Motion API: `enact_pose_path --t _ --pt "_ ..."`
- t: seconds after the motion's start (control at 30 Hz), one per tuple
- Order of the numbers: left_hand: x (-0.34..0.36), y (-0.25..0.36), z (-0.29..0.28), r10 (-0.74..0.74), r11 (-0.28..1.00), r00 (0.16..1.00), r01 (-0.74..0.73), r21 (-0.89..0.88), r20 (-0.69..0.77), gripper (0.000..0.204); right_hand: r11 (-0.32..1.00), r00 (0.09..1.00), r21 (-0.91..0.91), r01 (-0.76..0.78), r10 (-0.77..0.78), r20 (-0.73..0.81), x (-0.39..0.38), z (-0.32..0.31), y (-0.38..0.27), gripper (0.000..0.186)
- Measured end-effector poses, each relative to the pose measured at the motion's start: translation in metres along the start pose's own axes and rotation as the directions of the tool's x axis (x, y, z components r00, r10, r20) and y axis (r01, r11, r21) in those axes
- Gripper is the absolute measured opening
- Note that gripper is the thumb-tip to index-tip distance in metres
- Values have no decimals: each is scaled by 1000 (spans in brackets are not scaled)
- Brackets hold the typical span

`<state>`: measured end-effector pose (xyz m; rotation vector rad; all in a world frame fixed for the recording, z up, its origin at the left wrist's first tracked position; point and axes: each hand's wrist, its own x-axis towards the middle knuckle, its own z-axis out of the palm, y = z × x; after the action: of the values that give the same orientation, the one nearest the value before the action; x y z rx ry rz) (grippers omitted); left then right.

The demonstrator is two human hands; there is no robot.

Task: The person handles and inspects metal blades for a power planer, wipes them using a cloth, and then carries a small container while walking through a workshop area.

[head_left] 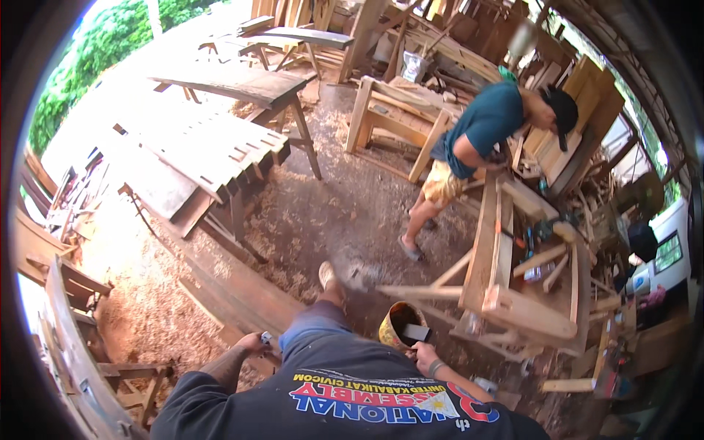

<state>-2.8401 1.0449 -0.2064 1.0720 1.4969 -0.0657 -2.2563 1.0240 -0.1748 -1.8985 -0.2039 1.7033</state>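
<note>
Left hand [254,342] is low on the near left, resting at the edge of a long dark plank [242,293] on the floor. Fingers are curled around a small pale object [266,338] — too small to tell what it is, and I cannot tell how firmly it is gripped.

Right hand [425,357] is just right of a yellow bucket [400,324] standing on the floor near the person's leg. It holds the handle end of a flat blade [416,332] — a scraper or putty knife by the look — with the blade lying across the bucket's mouth.

A wooden frame [513,293] of raw timber sits just right of the bucket, with tools on it. Farther off, a co-worker [477,139] in a teal shirt and yellow shorts bends over its far end. Workbenches [220,139] stacked with planks stand far left; sawdust [147,308] covers the floor near left.
</note>
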Motion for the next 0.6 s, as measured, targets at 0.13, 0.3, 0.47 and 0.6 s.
enact_pose_path --t 0.13,0.3,0.47,0.6 --pt "105 41 -50 -11 981 996 -7 -192 -92 26 896 946 -320 308 -255 198 93 31 -82 18" --pt "223 72 -112 372 845 921 -283 453 -118 26 992 971 -107 70 -43 236 189 83 -194 16" --pt "266 242 -195 165 970 986 -160 181 -11 20 1000 992 -4 23 -22 121 236 147 -314 21" --pt "296 344 -227 81 996 995 -78 46 -59 23 992 993 119 43 -56 109 246 170 -388 21"
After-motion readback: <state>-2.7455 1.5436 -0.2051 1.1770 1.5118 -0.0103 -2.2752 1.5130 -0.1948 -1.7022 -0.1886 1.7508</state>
